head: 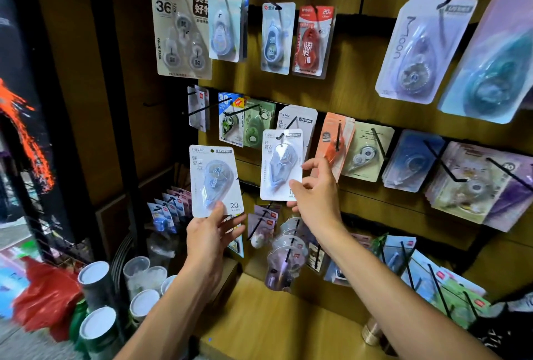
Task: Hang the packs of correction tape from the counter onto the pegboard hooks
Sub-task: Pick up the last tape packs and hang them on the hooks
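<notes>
Now R grip [313, 186] pinches hooked pack [281, 164], seemingly; L grip [209, 232] pinches spare pack [215, 182] below-left.

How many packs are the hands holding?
2. The left hand holds one pack away from the board; the right hand pinches another pack at a hook.

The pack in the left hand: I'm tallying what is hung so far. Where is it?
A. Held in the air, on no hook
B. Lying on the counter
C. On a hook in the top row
A: the left hand grips the white pack by its bottom edge, its hang hole free of any hook.
</notes>
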